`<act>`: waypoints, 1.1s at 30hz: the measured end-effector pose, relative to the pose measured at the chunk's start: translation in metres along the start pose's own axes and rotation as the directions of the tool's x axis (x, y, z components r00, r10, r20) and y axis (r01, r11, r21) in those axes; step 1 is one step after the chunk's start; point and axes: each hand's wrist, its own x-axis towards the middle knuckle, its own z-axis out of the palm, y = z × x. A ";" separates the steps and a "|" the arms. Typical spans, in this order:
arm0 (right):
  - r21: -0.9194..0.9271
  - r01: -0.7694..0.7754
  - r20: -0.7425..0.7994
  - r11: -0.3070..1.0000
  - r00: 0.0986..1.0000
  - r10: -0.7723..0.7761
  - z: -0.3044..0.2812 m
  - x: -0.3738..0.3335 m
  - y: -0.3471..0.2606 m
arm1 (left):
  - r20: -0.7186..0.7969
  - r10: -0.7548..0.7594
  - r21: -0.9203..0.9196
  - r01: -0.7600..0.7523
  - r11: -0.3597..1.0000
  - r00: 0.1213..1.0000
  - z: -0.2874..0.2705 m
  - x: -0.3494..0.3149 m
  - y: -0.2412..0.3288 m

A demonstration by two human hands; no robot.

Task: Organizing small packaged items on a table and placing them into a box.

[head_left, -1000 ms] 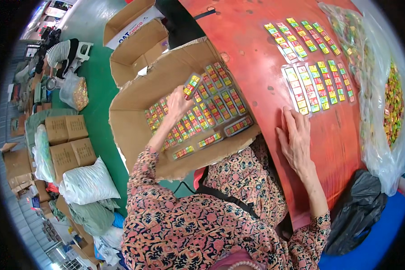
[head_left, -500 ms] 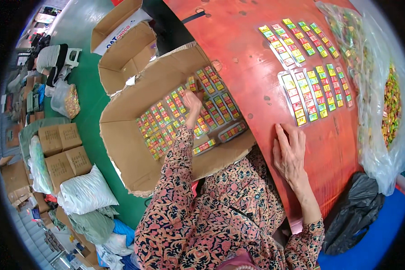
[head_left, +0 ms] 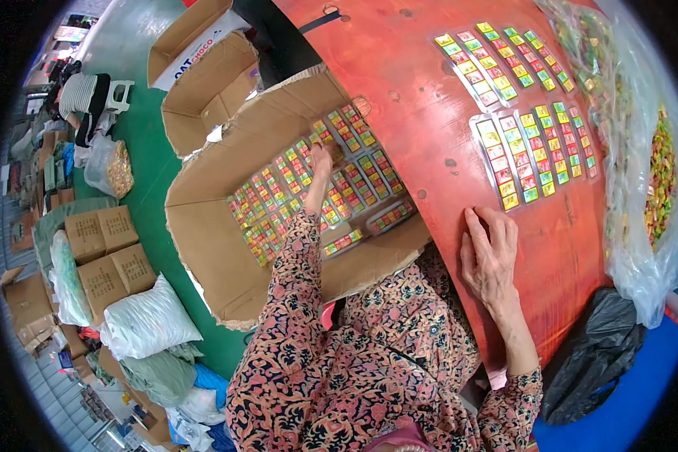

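My left hand [head_left: 322,160] reaches down into an open cardboard box [head_left: 226,162]. Its fingers are closed at the near end of a strip pack [head_left: 321,132] of small red, yellow and green squares; the fingertips are partly hidden. Around it, rows of similar packs [head_left: 267,200] cover the floor of the box, with a bare brown gap beside the hand. On the red table [head_left: 422,151] my right hand [head_left: 491,256] lies palm down, fingers stretched and holding nothing. Just beyond it two rows of clear trays [head_left: 497,162] hold more coloured squares.
A clear plastic bag [head_left: 659,188] of small wrapped pieces lies along the table's right side, above a black bag [head_left: 599,354]. Closed cartons [head_left: 102,275] and a white sack [head_left: 151,316] stand at left. Far left, a person [head_left: 87,98] bends near a white stool [head_left: 120,96].
My left hand has moved a little farther into the box, toward the far packs. My right hand stays resting on the table. The whole view has shifted slightly.
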 end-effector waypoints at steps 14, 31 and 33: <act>0.022 0.002 -0.023 1.000 1.000 -0.002 -0.002 0.003 -0.006 | 0.031 -0.061 -0.328 0.068 0.942 0.998 -0.007 0.010 0.010; -0.017 0.007 -0.061 1.000 0.998 -0.008 -0.002 0.001 0.002 | -0.070 -0.111 -0.339 0.082 0.937 0.991 0.020 0.008 0.012; 0.051 0.055 -0.090 0.997 0.995 -0.050 -0.002 0.007 -0.011 | -0.031 -0.621 -0.174 0.607 0.775 0.783 -0.033 0.057 0.020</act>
